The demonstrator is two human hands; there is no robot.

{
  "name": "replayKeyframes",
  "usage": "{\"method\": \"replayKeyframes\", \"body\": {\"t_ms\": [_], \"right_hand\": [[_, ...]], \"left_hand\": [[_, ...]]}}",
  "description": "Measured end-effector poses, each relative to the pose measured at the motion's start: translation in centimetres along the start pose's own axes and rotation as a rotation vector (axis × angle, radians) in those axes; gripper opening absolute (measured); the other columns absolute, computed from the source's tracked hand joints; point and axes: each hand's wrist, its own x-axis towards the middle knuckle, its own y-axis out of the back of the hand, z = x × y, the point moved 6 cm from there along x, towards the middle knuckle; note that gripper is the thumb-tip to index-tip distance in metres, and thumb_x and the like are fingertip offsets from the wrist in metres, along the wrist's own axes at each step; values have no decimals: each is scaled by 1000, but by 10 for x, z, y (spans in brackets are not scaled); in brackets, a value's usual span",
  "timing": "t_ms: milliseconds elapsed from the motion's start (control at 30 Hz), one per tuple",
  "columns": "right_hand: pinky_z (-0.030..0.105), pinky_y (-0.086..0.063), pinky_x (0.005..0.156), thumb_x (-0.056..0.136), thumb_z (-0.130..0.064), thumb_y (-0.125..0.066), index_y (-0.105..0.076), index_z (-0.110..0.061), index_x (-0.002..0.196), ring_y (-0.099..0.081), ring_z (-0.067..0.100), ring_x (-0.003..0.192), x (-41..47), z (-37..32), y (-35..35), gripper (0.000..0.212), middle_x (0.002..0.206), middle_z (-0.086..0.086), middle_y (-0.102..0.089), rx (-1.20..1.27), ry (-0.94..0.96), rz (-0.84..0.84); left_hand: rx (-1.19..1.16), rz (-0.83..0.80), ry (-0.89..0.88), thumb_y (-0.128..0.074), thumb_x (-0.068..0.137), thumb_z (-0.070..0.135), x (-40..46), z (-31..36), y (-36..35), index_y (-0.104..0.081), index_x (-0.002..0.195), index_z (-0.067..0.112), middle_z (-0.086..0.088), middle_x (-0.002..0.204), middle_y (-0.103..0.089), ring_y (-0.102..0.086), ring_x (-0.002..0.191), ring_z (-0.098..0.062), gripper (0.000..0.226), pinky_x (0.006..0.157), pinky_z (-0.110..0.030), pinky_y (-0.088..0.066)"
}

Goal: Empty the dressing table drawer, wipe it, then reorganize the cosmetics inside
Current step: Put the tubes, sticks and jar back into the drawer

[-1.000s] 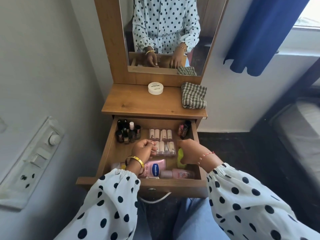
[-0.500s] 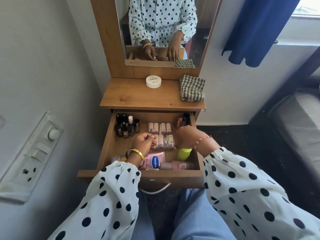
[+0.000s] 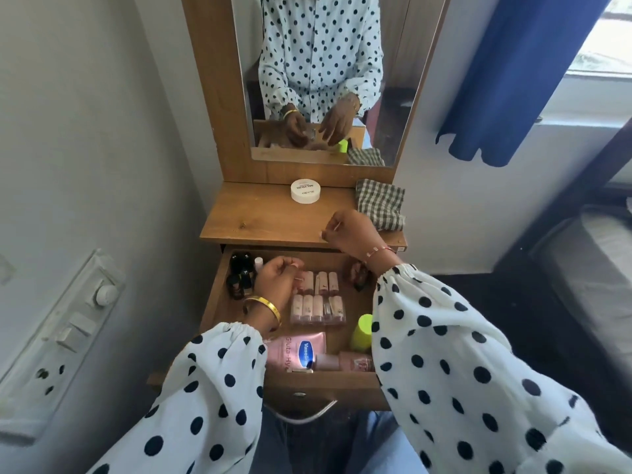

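The wooden drawer [image 3: 307, 384] is pulled out and holds cosmetics: dark nail polish bottles [image 3: 239, 271] at the back left, two rows of pink lipsticks [image 3: 318, 304] in the middle, a pink Vaseline tube [image 3: 301, 350], a pink bottle [image 3: 345, 362] lying at the front, and a lime-green capped bottle [image 3: 362, 331]. My left hand [image 3: 277, 282] hovers over the back row of lipsticks with fingers curled in. My right hand [image 3: 352, 232] is raised above the tabletop [image 3: 266, 220], fingers loose, holding nothing I can see. A white jar [image 3: 305, 190] and a checked cloth [image 3: 379, 203] lie on the tabletop.
A mirror [image 3: 325, 80] rises behind the tabletop. A switch panel [image 3: 68, 323] sticks out from the left wall close to the drawer. A blue curtain [image 3: 513, 80] hangs at the right, above a bed [image 3: 588, 275]. My knees are under the drawer front.
My right hand has lifted out of the drawer's right side and moved up over the tabletop. My left hand shifted toward the back of the drawer. The lime-green bottle is uncovered.
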Motion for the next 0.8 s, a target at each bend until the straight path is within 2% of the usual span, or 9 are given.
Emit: {"method": "replayKeyframes", "body": {"t_ms": [67, 167, 267, 333, 433, 567, 667, 733, 800], "right_hand": [[23, -38, 70, 83, -26, -63, -63, -12, 93, -58, 19, 90, 17, -3, 2, 18, 101, 8, -66, 44, -8, 39], [25, -39, 82, 83, -22, -64, -62, -11, 108, -55, 24, 108, 39, -8, 0, 27, 117, 10, -60, 19, 27, 92], [32, -37, 100, 84, -19, -60, -53, -11, 125, -47, 29, 121, 58, -17, -10, 43, 133, 14, -48, -152, 119, 52], [36, -34, 104, 86, -19, -57, -42, -12, 135, -42, 34, 125, 70, -19, -21, 52, 142, 16, -38, -279, 154, -18], [42, -30, 107, 89, -23, -53, -27, -13, 142, -32, 39, 131, 81, -15, -34, 60, 153, 12, -20, -347, 140, -73], [49, -24, 112, 92, -29, -48, -14, -16, 146, -18, 36, 140, 87, -7, -44, 65, 157, 5, -8, -357, 111, -116], [42, -30, 110, 91, -28, -51, -30, -14, 141, -30, 35, 134, 85, -10, -39, 56, 153, 10, -24, -305, 153, -43], [37, -37, 101, 88, -26, -55, -50, -10, 127, -43, 34, 122, 81, -13, -31, 42, 137, 15, -43, -219, 200, 62], [34, -39, 92, 84, -26, -61, -60, -7, 109, -48, 33, 112, 77, -10, -23, 31, 121, 16, -51, -107, 188, 152]], "left_hand": [[1, 25, -35, -49, 92, 13, 14, 19, 3, -61, 82, 16, 2, 70, -63, -59, 61, -10, 16, 46, -13, -47], [-6, 52, -60, -48, 93, 14, 34, 41, 6, -58, 94, 13, 4, 72, -62, -59, 61, -8, 10, 51, -14, -48], [-40, 77, -56, -48, 93, 12, 51, 54, 9, -56, 84, 16, 4, 74, -61, -59, 64, -9, 12, 53, -17, -50], [-77, 90, -43, -48, 92, 10, 57, 57, 10, -54, 76, 21, 4, 73, -60, -59, 63, -10, 21, 47, -14, -50], [-120, 99, -10, -46, 92, 7, 62, 56, 10, -55, 74, 19, -2, 79, -61, -58, 64, -12, 23, 46, -14, -50], [-184, 81, 53, -45, 93, 6, 64, 50, 8, -57, 98, 8, -12, 98, -61, -61, 79, -21, 13, 62, -22, -52], [-206, 75, 81, -45, 93, 6, 65, 48, 7, -55, 112, 1, -13, 103, -60, -61, 82, -22, 22, 64, -23, -52], [-227, 81, 81, -45, 92, 4, 65, 47, 7, -54, 113, 0, -14, 103, -59, -60, 73, -16, 23, 59, -19, -53], [-247, 92, 83, -44, 92, 3, 64, 46, 7, -53, 108, 3, -15, 102, -58, -59, 70, -15, 18, 54, -15, -52]]}}
